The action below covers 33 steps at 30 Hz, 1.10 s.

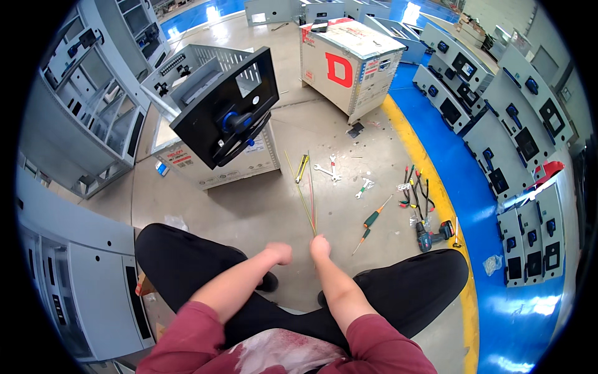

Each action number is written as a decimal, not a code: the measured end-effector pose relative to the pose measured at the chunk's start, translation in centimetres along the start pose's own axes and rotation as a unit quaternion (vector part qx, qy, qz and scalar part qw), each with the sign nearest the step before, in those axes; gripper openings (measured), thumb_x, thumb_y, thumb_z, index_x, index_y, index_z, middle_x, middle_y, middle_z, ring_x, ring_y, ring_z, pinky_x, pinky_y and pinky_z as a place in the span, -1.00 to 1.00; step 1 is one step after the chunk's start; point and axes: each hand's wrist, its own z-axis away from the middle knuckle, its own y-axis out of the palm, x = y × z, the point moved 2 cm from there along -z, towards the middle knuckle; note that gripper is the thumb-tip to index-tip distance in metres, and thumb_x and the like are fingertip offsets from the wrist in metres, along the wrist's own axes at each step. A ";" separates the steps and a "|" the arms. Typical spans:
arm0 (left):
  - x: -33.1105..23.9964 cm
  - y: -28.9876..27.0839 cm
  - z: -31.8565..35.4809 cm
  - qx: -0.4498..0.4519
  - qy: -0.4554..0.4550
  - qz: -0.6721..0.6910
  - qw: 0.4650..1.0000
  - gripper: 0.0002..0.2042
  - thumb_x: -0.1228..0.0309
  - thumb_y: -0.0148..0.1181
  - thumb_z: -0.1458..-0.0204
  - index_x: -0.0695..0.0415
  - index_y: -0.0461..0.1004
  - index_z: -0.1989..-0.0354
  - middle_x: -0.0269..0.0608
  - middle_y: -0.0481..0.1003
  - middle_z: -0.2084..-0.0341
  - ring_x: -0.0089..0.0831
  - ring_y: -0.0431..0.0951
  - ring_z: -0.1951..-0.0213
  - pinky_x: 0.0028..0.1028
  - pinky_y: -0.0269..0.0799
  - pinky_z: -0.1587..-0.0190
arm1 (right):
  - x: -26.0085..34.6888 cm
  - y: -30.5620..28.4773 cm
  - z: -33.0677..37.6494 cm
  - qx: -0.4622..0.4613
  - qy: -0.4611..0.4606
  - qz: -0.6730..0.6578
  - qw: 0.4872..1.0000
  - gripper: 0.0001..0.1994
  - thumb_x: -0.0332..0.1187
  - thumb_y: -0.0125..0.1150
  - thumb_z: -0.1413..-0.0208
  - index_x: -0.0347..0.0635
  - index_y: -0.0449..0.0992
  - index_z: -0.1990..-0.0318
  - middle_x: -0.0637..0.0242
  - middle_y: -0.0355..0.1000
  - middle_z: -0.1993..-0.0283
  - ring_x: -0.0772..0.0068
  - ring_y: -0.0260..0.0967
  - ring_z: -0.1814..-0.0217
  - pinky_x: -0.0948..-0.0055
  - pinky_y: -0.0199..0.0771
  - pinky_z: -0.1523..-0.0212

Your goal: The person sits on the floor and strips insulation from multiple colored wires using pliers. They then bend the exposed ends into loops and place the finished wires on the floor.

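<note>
The right hand (320, 247) pinches the near ends of thin yellow and red wires (304, 193), which trail across the concrete floor (249, 206). The left hand (278, 252) is fisted just beside them, its grip holding nothing visible.

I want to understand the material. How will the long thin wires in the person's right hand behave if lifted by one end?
The thin wires are very long for their thickness, so they would probably sag and sway. They run nearly straight across the floor, which suggests some springiness, not limp string. They look light; the right hand pinches them at one end, while the left hand is closed beside it.
</note>
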 end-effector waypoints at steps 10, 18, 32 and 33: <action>-1.3 17.8 -13.9 -0.138 -0.138 0.561 0.804 -0.55 0.15 0.07 -0.25 0.30 0.62 -0.05 0.22 0.63 0.01 0.03 0.65 -0.06 -0.13 0.53 -0.14 | 0.0 1.2 1.9 0.047 -0.083 0.033 0.995 -0.66 -0.18 0.13 -0.34 -0.28 0.71 0.17 -0.11 0.66 0.16 -0.08 0.68 0.06 0.02 0.69 0.01; -5.6 4.9 -14.2 -0.168 -0.038 0.770 0.614 -0.57 -0.02 0.12 -0.26 0.17 0.52 0.12 -0.23 0.50 0.48 -0.39 0.42 0.49 -0.35 0.29 0.44 | -2.8 1.8 -0.1 0.136 0.104 -0.423 0.890 -0.57 -0.09 -0.14 -0.35 -0.20 0.54 0.37 0.32 0.28 0.66 0.30 0.22 0.72 0.20 0.22 0.71; -9.7 -6.3 -8.6 -0.066 0.097 0.793 0.598 -0.57 0.05 0.09 -0.32 -0.13 0.13 0.57 -0.55 0.04 0.74 -0.60 -0.04 0.71 -0.43 -0.12 0.61 | -1.5 -4.4 11.0 0.270 0.113 -0.650 0.701 -0.47 0.11 -0.34 -0.40 -0.16 0.43 0.15 0.34 0.37 0.54 0.42 0.23 0.61 0.37 0.27 0.53; -10.6 -7.6 -7.4 -0.086 0.122 0.781 0.607 -0.55 0.03 0.10 -0.33 -0.13 0.12 0.59 -0.56 0.04 0.75 -0.60 -0.04 0.71 -0.43 -0.12 0.61 | -1.7 -4.9 11.0 0.254 0.116 -0.643 0.713 -0.41 0.15 -0.38 -0.40 -0.19 0.45 0.11 0.28 0.44 0.52 0.41 0.30 0.58 0.37 0.35 0.49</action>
